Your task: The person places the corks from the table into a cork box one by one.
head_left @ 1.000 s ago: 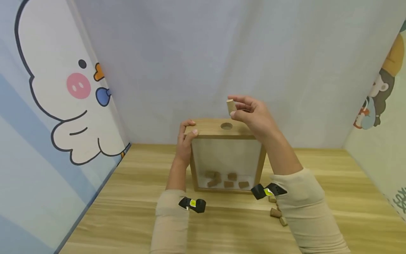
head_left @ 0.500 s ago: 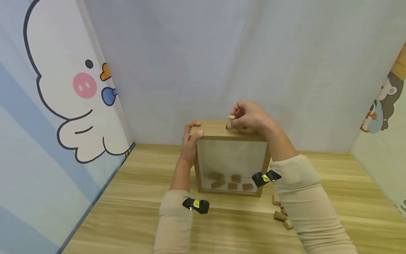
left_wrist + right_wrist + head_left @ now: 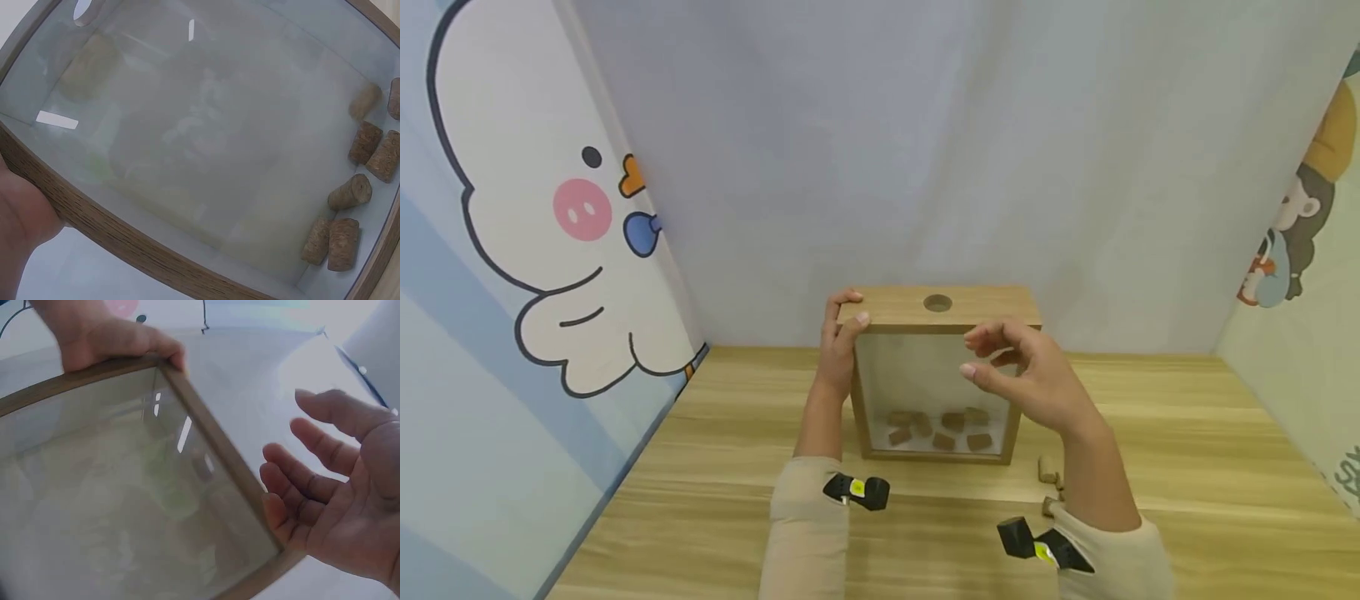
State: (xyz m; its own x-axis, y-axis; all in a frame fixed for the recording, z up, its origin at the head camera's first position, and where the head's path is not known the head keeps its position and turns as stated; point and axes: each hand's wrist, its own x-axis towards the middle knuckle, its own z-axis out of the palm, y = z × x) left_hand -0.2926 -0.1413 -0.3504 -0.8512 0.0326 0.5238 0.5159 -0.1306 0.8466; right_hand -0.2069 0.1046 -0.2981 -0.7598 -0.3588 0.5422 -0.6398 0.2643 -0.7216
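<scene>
A shallow wooden box (image 3: 895,310) with a clear front stands upright on the table, a round hole (image 3: 937,302) in its top. Several corks (image 3: 953,422) lie on its floor behind the pane; the left wrist view shows these brown corks (image 3: 350,192) closer. My left hand (image 3: 837,354) grips the box's upper left corner, thumb at the front edge and fingers over the top. In front of the box's right side, my right hand (image 3: 1030,379) holds nothing. Its fingers are loosely bent and spread from the thumb, as the right wrist view also shows.
Loose corks (image 3: 1047,469) lie on the wooden table (image 3: 722,483) to the right of the box, partly hidden by my right forearm. A pale curtain (image 3: 790,167) hangs behind the table, with cartoon-printed panels on both sides.
The right hand held a cork above the box, lowered it into the hole and let go. It has since moved down and toward me. One more cork lies inside; the left hand keeps its grip.
</scene>
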